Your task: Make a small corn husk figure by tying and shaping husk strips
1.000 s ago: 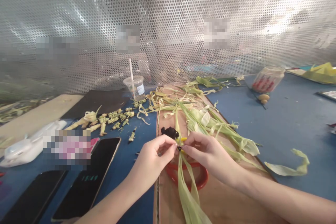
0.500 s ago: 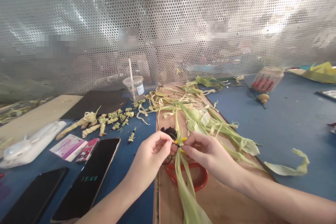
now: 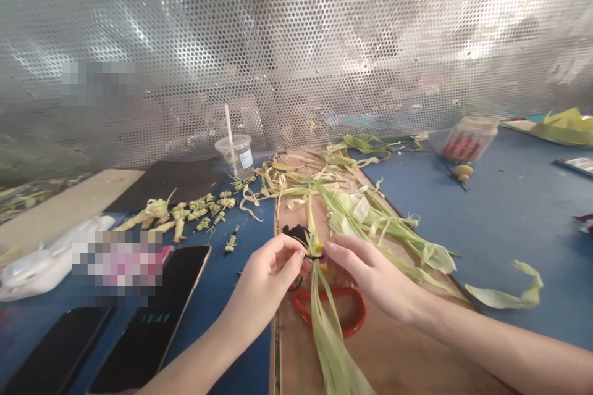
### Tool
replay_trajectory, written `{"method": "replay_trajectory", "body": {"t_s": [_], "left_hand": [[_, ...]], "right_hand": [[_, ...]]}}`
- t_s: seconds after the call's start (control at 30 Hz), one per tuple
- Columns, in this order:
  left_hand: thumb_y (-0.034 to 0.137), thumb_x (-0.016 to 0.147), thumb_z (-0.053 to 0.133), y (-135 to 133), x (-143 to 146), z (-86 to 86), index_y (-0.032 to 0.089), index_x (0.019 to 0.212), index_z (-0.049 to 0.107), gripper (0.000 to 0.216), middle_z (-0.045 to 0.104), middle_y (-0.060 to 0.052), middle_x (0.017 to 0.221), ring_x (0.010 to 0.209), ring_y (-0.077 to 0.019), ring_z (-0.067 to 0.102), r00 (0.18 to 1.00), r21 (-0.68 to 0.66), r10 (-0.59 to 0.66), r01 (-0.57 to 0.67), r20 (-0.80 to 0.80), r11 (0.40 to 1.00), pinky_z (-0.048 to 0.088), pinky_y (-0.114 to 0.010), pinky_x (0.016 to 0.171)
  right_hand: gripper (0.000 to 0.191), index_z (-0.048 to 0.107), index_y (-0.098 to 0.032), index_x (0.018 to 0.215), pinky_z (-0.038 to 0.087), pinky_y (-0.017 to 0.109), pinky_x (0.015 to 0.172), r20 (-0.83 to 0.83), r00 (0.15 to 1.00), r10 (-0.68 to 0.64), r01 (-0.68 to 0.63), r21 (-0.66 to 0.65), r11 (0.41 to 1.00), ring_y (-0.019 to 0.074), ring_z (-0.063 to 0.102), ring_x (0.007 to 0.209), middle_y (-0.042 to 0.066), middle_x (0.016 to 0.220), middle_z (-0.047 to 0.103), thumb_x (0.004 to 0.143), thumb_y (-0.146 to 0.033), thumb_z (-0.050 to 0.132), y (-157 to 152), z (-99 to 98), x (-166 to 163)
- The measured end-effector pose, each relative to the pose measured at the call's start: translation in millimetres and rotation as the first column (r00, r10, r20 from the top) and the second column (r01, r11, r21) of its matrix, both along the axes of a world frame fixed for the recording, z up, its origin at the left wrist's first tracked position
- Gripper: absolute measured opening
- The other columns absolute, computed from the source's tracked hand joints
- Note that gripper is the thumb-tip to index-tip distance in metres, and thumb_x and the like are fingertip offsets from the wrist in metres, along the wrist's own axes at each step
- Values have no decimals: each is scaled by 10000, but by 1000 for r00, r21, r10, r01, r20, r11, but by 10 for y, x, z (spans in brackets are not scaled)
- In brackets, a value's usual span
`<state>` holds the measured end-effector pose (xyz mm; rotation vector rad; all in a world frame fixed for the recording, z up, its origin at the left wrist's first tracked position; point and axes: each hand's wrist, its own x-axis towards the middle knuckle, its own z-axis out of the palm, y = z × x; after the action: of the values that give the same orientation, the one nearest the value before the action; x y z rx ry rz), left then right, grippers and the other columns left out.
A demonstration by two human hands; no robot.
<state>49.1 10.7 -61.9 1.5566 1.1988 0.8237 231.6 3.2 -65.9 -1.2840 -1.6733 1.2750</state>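
Observation:
My left hand [image 3: 269, 281] and my right hand [image 3: 365, 274] meet over a brown board [image 3: 398, 358]. Both pinch a bundle of pale green leaf strips [image 3: 327, 333] at its tied point, where a thin black band [image 3: 314, 255] and a bit of yellow show. The strips run from my fingers toward me and off the bottom edge. A dark black clump [image 3: 296, 234] lies just beyond my left fingertips. Red-handled scissors [image 3: 343, 315] lie on the board under the strips.
Loose green leaves [image 3: 370, 216] cover the far board. Small woven leaf pieces [image 3: 194, 210] sit on the blue table at the left, by two dark phones [image 3: 152, 321] and a white case [image 3: 41, 259]. A plastic cup with straw [image 3: 238, 154] and a jar [image 3: 466, 139] stand by the perforated metal screen.
My fingers have shifted slightly at the tied point, and the strips now hang straighter toward me. The view has dipped a little; nothing else has moved.

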Motion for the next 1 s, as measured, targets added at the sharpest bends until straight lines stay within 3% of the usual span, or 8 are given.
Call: {"method": "replay_trajectory", "body": {"t_s": [0.23, 0.4, 0.5, 0.6, 0.77, 0.9, 1.0], "left_hand": [[356, 839, 498, -25, 20, 53, 192, 813, 558, 177, 574, 23, 718, 651, -114, 507, 999, -7, -36, 36, -23, 999, 376, -206, 590], [409, 883, 375, -22, 18, 57, 189, 823, 525, 273, 552, 21, 655, 571, -114, 468, 996, -69, -86, 86, -9, 994, 365, -227, 557], [456, 897, 293, -47, 24, 86, 188, 764, 484, 354, 496, 31, 598, 521, -110, 430, 985, -89, -152, 145, -79, 985, 348, -235, 533], [491, 863, 379, -77, 41, 95, 194, 699, 437, 344, 414, 50, 567, 511, -103, 388, 952, -1, -193, 199, -236, 980, 310, -226, 503], [456, 840, 456, -80, 52, 15, 201, 659, 410, 316, 450, 38, 587, 530, -112, 414, 887, 252, -101, 235, -451, 939, 297, -228, 493], [360, 910, 338, -68, 37, -24, 199, 633, 397, 326, 462, 30, 596, 535, -109, 422, 877, 375, -64, 268, -476, 887, 309, -228, 511], [361, 916, 321, -73, 32, -9, 197, 595, 349, 361, 406, 40, 558, 511, -102, 375, 894, 376, -62, 249, -444, 893, 289, -230, 498]], "right_hand": [[404, 492, -175, 737, 316, 228, 542, 88, 989, 116, -125, 108, 986, 94, 340, 577, -40, 620, 384, 884, -532, 372, 39, -44, -3], [370, 427, -181, 684, 296, 225, 538, 66, 993, 100, -109, 152, 982, 90, 318, 581, -49, 612, 319, 909, -468, 364, 56, -81, -5], [356, 431, -183, 686, 295, 229, 541, 75, 993, 90, -101, 154, 983, 93, 322, 585, -47, 614, 329, 907, -457, 374, 47, -71, -13], [342, 428, -184, 681, 286, 228, 527, 94, 993, 75, -89, 150, 985, 93, 315, 574, -48, 608, 336, 902, -442, 391, 31, -56, -30], [340, 425, -186, 670, 281, 227, 516, 106, 990, 90, -106, 159, 982, 93, 323, 569, -46, 606, 347, 902, -432, 391, 1, -48, -54], [349, 419, -188, 677, 273, 227, 511, 93, 992, 85, -100, 176, 979, 93, 310, 564, -49, 604, 325, 903, -451, 377, -21, -55, -50], [353, 402, -188, 671, 271, 224, 507, 78, 993, 91, -103, 179, 978, 90, 296, 562, -50, 602, 317, 904, -452, 377, -34, -56, -40]]}}
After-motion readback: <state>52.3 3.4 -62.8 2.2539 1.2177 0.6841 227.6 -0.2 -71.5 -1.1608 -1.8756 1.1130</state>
